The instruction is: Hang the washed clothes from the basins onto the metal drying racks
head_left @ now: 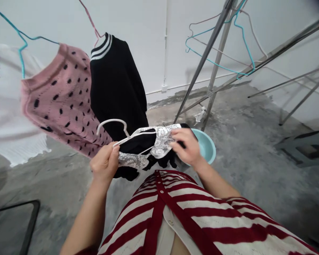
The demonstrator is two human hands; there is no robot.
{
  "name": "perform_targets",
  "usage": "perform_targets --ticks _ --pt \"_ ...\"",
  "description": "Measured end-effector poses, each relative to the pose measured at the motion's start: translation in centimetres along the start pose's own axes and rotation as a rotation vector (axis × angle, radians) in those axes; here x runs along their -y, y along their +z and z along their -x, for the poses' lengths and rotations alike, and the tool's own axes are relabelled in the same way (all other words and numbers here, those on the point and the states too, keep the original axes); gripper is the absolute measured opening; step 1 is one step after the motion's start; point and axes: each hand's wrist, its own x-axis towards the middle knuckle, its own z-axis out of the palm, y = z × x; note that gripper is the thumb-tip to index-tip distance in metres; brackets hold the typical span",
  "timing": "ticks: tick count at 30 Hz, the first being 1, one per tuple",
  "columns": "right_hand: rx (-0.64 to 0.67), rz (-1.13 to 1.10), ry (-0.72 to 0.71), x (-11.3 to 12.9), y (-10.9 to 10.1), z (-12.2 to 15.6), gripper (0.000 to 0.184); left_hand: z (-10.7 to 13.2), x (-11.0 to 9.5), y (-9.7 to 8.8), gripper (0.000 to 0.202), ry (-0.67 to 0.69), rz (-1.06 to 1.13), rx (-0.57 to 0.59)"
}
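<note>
My left hand [105, 164] is closed on the left shoulder of a black garment with a white lace collar [146, 147], pinching it together with a white hanger [114, 124] whose hook curves up to the left. My right hand [187, 147] grips the lace collar at its right end, fingers curled over the fabric. The garment's black body hangs bunched below the collar, between both hands.
A pink dotted top [61, 99], a black top with white-striped neck [117, 85] and a white garment [7, 106] hang at left. A teal basin [207, 145] sits on the concrete floor behind my right hand. A metal drying rack [215, 53] holds empty wire hangers [228, 46].
</note>
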Motion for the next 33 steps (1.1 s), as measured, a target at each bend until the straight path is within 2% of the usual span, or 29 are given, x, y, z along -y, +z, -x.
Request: perform_targets --ticks 1,2,3,6,9,12,15,18,20,22,24,26,28,31,33 --pt "-0.07 0.078 0.055 -0.7 -1.3 -0.2 0.033 0.0 0.3 -0.5 0.022 -0.009 0.044 -0.011" --pt "-0.077 0.137 0.117 -1.5 -2.6 -0.4 0.043 -0.1 0.6 -1.1 0.021 -0.017 0.075 -0.025" --pt "-0.026 0.165 0.179 -2.3 -3.5 -0.5 0.045 -0.3 0.8 -1.5 0.021 -0.023 0.094 -0.046" --pt "0.172 0.115 0.352 -4.4 -4.8 -0.4 0.028 -1.1 1.0 -2.4 0.02 -0.061 0.093 -0.128" --pt "0.137 0.085 0.464 -5.1 -5.2 0.1 0.023 -1.8 1.0 -2.7 0.019 -0.045 0.057 -0.163" --pt "0.152 0.105 0.415 -4.6 -6.5 -0.3 0.027 -2.1 1.1 -2.6 0.018 0.079 0.011 -0.164" --pt "0.182 0.117 0.222 -3.4 -7.4 -2.0 0.037 -2.2 1.0 -2.2 0.017 0.191 -0.044 -0.106" --pt "0.333 0.074 0.104 -2.5 -6.9 -4.0 0.039 -2.5 0.4 -1.6 0.018 0.226 -0.135 -0.046" --pt "0.526 -0.018 0.112 -2.6 -5.9 -5.0 0.037 -2.9 0.0 -1.4 0.019 0.254 -0.191 -0.04" --pt "0.7 -0.145 0.187 -3.0 -4.9 -5.4 0.032 -3.2 -0.3 -1.4 0.018 0.313 -0.229 -0.062" --pt "0.777 -0.261 0.313 -3.5 -4.2 -5.3 0.029 -3.4 -0.4 -1.5 0.016 0.382 -0.241 -0.088" --pt "0.737 -0.338 0.41 -3.9 -3.8 -5.0 0.029 -3.4 -0.4 -1.5 0.016 0.416 -0.244 -0.101" --pt "0.616 -0.391 0.415 -4.1 -3.6 -4.6 0.027 -3.2 -0.3 -1.5 0.016 0.399 -0.256 -0.105" --pt "0.34 -0.402 0.292 -4.1 -3.9 -4.2 0.02 -2.7 -0.3 -1.4 0.017 0.343 -0.315 -0.1" --pt "0.238 -0.346 0.208 -4.0 -4.2 -4.1 0.018 -2.5 -0.4 -1.2 0.018 0.325 -0.344 -0.073"
